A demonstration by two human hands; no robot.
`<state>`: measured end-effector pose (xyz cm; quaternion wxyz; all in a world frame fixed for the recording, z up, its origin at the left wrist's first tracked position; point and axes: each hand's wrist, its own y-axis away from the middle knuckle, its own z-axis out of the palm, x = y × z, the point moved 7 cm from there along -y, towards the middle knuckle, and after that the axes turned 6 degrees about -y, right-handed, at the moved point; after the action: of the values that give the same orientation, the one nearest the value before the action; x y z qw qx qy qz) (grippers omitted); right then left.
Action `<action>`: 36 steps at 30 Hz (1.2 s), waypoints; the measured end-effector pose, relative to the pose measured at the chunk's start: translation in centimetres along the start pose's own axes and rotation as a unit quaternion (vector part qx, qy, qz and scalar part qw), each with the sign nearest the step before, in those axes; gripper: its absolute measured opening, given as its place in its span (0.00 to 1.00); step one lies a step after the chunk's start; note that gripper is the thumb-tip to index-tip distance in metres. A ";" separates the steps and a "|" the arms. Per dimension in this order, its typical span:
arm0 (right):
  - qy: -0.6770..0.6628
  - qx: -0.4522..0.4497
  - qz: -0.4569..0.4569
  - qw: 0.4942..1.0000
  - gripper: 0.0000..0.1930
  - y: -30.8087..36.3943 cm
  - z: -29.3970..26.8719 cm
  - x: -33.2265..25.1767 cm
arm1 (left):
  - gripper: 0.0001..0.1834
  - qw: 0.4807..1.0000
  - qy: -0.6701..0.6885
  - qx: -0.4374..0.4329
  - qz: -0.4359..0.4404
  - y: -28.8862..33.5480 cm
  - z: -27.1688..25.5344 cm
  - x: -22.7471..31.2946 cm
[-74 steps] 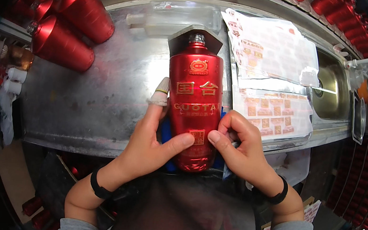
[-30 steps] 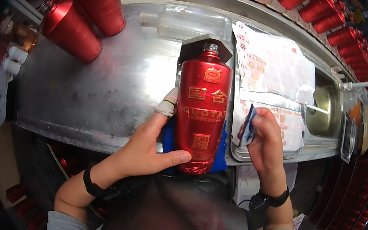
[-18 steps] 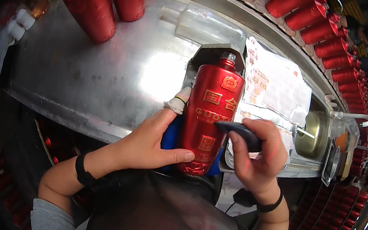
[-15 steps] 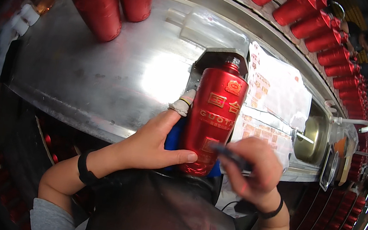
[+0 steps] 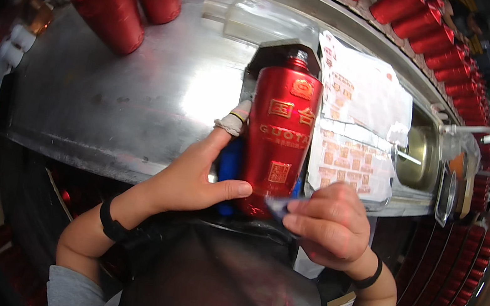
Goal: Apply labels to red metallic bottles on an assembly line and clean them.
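Note:
A glossy red bottle (image 5: pixel 275 151) with gold lettering lies neck away from me in a dark holder (image 5: pixel 261 60) at the counter's near edge. My left hand (image 5: pixel 191 173) grips its left side. The thumb presses near the base, and a white finger cot (image 5: pixel 229 124) with a yellow band covers one finger. At the bottle's lower right, my right hand (image 5: pixel 335 227) is closed round a small dark bluish flat tool (image 5: pixel 277 206). Motion blurs this tool, so its kind is unclear; its end is at the bottle's base. Blue material (image 5: pixel 229 166) shows beneath the bottle.
Sheets of printed transfers (image 5: pixel 361 119) lie right of the bottle, beside a sink (image 5: pixel 416 159) with a white tap (image 5: pixel 473 131). A clear plastic box (image 5: pixel 270 24) is behind. Red bottles (image 5: pixel 108 6) stand at the far left; more line the right shelf (image 5: pixel 424 37).
My right hand has shifted slightly toward the bottle's base, and the tool's end has moved down from the small gold square. My left hand keeps its hold; the whole view has shifted a little.

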<state>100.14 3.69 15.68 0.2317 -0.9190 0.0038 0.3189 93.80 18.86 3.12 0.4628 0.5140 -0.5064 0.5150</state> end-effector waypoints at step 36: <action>-0.143 0.189 0.352 0.906 0.11 6.8 0.2 5.7 | 0.24 0.890 -0.426 0.017 0.161 1.8 2.4 4.4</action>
<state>103.56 -1.45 9.31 0.2722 -0.7416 0.3540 0.5006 91.96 16.13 7.33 0.1043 0.6036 -0.7217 0.3225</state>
